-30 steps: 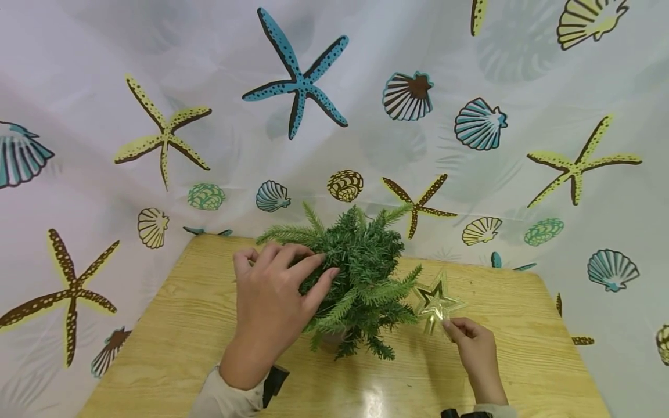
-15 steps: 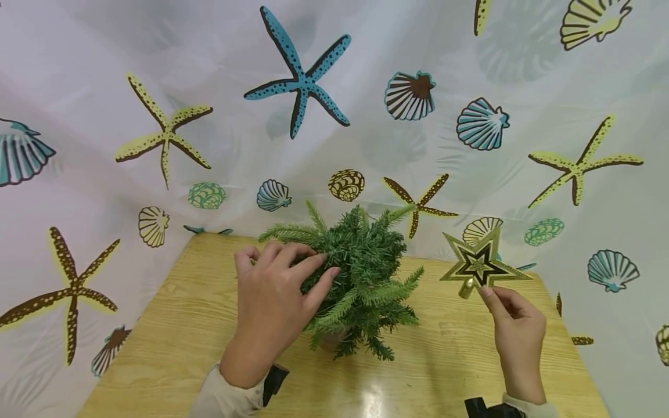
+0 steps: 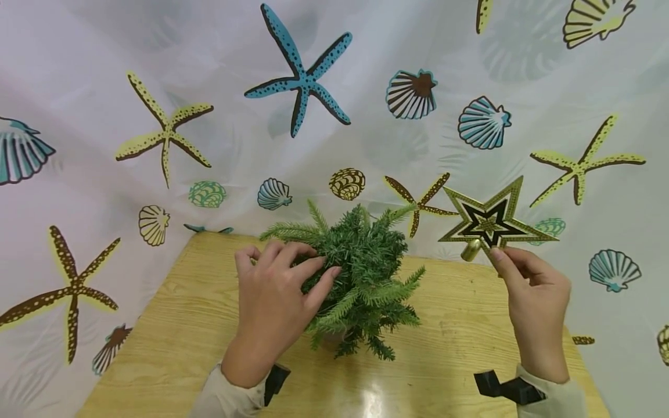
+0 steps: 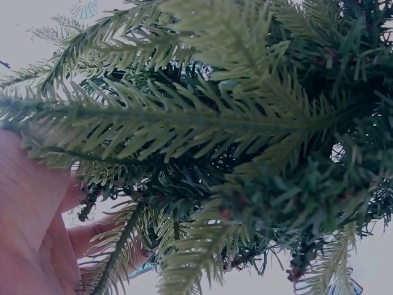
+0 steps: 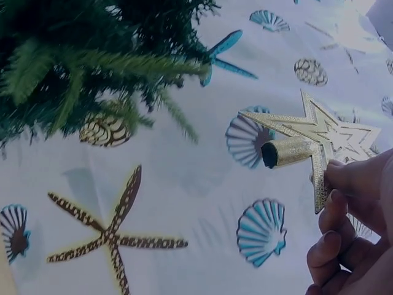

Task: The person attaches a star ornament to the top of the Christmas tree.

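A small artificial Christmas tree (image 3: 366, 261) with dark and light green branches stands upright on the table. My left hand (image 3: 274, 302) holds its left side, fingers bent in among the branches. In the left wrist view the palm (image 4: 27, 209) lies beside the branches (image 4: 202, 123), which partly cover the fingers. To the right of the tree and apart from it, my right hand (image 3: 538, 307) pinches a gold star tree topper (image 3: 488, 223) by one lower point. The topper's short tube (image 5: 288, 152) faces the tree in the right wrist view, its end dark and hollow.
The wooden table (image 3: 172, 337) has rounded back corners. Behind and on both sides hangs a white curtain (image 3: 219, 40) printed with starfish and shells. The tree's base is mostly hidden under the branches.
My right hand has lifted the star tree topper up and to the right, away from the tree, and its face has turned into view. The left hand and the tree stay put.
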The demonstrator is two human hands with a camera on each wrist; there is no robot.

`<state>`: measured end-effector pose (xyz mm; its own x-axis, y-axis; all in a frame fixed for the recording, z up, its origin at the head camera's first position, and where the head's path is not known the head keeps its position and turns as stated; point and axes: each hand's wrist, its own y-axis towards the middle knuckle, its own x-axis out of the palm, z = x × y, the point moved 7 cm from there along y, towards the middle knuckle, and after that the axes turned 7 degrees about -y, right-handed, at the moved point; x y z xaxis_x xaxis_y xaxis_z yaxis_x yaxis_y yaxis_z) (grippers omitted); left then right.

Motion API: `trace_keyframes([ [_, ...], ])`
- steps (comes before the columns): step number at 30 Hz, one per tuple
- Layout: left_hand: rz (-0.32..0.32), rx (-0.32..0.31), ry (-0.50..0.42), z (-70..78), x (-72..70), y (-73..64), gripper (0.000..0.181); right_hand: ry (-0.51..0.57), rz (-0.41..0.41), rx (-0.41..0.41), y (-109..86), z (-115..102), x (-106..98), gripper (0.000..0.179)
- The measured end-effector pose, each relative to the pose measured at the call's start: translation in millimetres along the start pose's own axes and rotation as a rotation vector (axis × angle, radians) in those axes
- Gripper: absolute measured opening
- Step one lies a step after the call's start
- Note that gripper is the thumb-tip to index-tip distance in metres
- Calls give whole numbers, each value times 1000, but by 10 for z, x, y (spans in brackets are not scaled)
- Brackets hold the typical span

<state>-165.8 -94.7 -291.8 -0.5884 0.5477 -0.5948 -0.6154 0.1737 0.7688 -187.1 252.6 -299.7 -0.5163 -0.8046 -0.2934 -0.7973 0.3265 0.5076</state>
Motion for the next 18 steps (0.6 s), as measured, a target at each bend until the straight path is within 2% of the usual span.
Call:
trace_keyframes([
  [9, -11, -3, 5, -27, 7, -17, 32, 122, -124, -130, 116, -466, 360, 13],
  [14, -16, -10, 0, -38, 15, -25, 32, 182, -235, -246, 109, -772, 631, 8],
  [18, -6, -9, -2, -41, 9, -31, 31, 210, -290, -306, 95, -951, 844, 7],
])
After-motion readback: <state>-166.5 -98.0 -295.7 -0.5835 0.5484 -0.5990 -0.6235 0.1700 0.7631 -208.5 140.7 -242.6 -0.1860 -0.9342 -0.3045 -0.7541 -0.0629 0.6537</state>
